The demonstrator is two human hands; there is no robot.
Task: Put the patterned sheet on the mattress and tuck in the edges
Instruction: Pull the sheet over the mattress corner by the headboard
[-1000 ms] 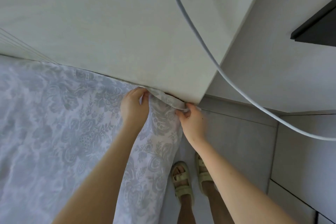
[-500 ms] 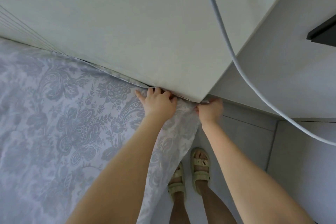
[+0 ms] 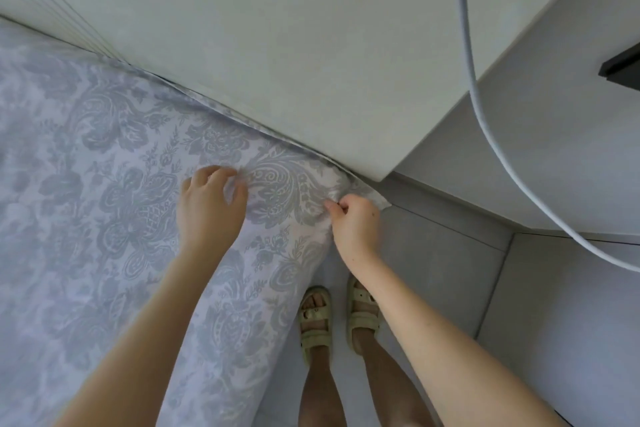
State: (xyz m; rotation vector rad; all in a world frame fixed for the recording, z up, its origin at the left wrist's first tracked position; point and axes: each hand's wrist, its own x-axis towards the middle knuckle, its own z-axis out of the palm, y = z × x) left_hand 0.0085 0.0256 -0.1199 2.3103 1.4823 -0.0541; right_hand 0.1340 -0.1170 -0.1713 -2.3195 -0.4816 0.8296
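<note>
The patterned sheet (image 3: 114, 191), pale lilac with a grey floral and paisley print, lies spread flat across the left half of the view. Its far edge runs along the foot of a pale upright panel (image 3: 311, 55), where a thin fold of fabric sits in the seam between the two. At the near right corner the cloth turns over the edge and hangs down toward the floor (image 3: 440, 274). The right hand (image 3: 356, 224) is at that corner, just below the panel's lower end, with thumb and curled fingers pinching the sheet's edge; a small tongue of cloth sticks out past its knuckles toward the right. The left hand (image 3: 207, 204) rests on top of the sheet, a little to the left of the corner and apart from the right hand. Its fingers are bent down onto the fabric, but they are smeared by motion blur (so I cannot tell whether they grasp a fold or only press on it). The fabric between the two hands shows soft creases. Below the corner, two feet in pale sandals (image 3: 317, 321) stand on the grey tiled floor just beside the hanging cloth. A white cable (image 3: 468, 45) curves down the right side of the view.
</note>
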